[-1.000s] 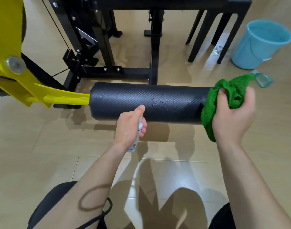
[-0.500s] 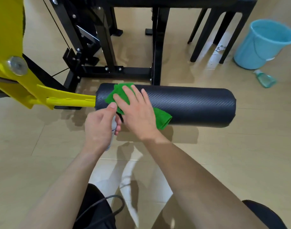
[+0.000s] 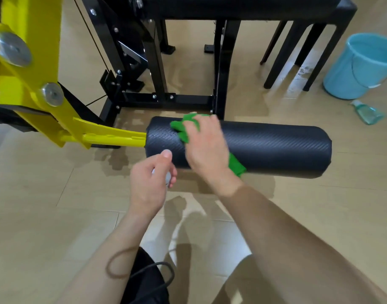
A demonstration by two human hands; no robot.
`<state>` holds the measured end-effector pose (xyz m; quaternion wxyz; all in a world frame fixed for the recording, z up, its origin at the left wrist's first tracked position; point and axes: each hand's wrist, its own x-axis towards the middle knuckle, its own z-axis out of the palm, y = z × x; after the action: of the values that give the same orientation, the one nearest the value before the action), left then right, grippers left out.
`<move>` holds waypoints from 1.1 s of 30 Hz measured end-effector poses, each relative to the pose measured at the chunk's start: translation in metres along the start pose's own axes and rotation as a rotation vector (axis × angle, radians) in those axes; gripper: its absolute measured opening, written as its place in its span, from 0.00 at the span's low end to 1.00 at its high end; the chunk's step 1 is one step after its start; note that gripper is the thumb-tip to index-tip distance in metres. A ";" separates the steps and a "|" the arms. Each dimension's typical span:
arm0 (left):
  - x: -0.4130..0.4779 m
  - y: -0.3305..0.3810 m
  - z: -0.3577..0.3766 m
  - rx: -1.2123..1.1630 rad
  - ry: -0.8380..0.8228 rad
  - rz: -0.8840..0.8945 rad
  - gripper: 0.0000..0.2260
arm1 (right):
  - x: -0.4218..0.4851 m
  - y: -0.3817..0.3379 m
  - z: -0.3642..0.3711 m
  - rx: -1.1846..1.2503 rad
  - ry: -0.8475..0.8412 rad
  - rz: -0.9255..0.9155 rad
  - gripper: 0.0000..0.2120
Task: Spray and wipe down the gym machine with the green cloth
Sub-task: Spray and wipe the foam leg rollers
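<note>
A light blue plastic bucket (image 3: 359, 69) stands on the floor at the upper right edge of the frame, cut off by the border, with a thin wire handle hanging down its side. Just below it a small clear teal bottle (image 3: 367, 113) lies on its side, near the bucket but apart from it. Left of the bucket stand the dark legs of a stool (image 3: 306, 51). The beige tiled floor (image 3: 45, 194) shines. A black cable (image 3: 159, 270) loops at the bottom centre.

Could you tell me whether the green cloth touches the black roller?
Touching: head view shows the green cloth pressed onto the black roller by the right hand.
</note>
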<state>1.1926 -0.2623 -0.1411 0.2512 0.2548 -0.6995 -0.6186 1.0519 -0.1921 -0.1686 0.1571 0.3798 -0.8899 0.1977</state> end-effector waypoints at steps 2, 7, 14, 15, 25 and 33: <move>0.000 0.000 -0.022 -0.044 0.056 -0.001 0.24 | 0.017 -0.050 0.020 -0.011 -0.043 -0.096 0.16; 0.005 -0.001 -0.047 -0.062 0.152 -0.077 0.23 | 0.024 -0.073 0.025 -0.100 -0.124 -0.246 0.21; 0.000 0.003 0.025 0.049 -0.101 -0.143 0.27 | -0.041 0.090 -0.048 -0.155 -0.052 0.007 0.18; -0.003 0.005 0.041 0.054 -0.143 -0.152 0.27 | -0.053 0.115 -0.064 -0.127 -0.050 0.078 0.19; -0.034 0.036 0.217 0.021 -0.494 -0.330 0.24 | -0.135 0.214 -0.187 0.561 0.810 0.973 0.07; -0.038 0.025 0.231 0.097 -0.371 -0.353 0.27 | -0.114 0.203 -0.158 0.529 0.634 0.831 0.10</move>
<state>1.0656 -0.0637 -0.1429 -0.0056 0.2669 -0.7071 -0.6548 0.9974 0.0809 -0.1270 0.2246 -0.0521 -0.7942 0.5622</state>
